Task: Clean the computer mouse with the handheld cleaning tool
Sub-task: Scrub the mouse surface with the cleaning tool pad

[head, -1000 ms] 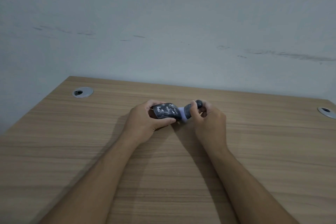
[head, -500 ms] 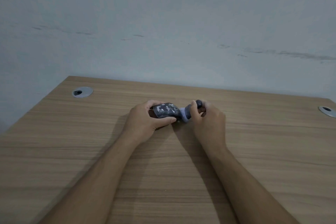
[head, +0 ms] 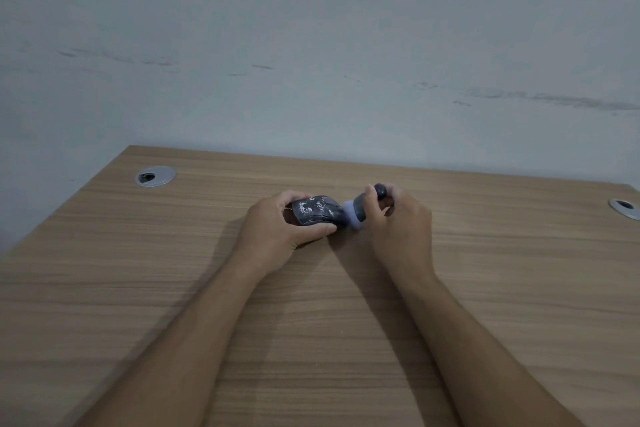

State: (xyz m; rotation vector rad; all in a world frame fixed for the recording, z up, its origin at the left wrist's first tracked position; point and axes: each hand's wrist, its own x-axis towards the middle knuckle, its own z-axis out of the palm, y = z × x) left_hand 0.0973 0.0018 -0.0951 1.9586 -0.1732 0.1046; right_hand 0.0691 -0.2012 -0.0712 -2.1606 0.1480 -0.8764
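Observation:
A dark computer mouse [head: 317, 210] flecked with white dust lies near the middle of the wooden desk [head: 311, 305]. My left hand [head: 277, 232] grips it from the left, thumb along its near side. My right hand [head: 398, 229] holds a small dark cleaning tool [head: 367, 203] with a pale lilac brush head [head: 350, 215]. The brush head touches the right end of the mouse. The tool's handle points up and away to the right, partly hidden by my fingers.
A silver cable grommet [head: 154, 176] sits in the desk's far left corner and another [head: 626, 208] at the far right edge. A pale scuffed wall [head: 311, 62] rises right behind the desk's back edge.
Both hands stay in place. The brush has shifted only slightly against the right end of the mouse.

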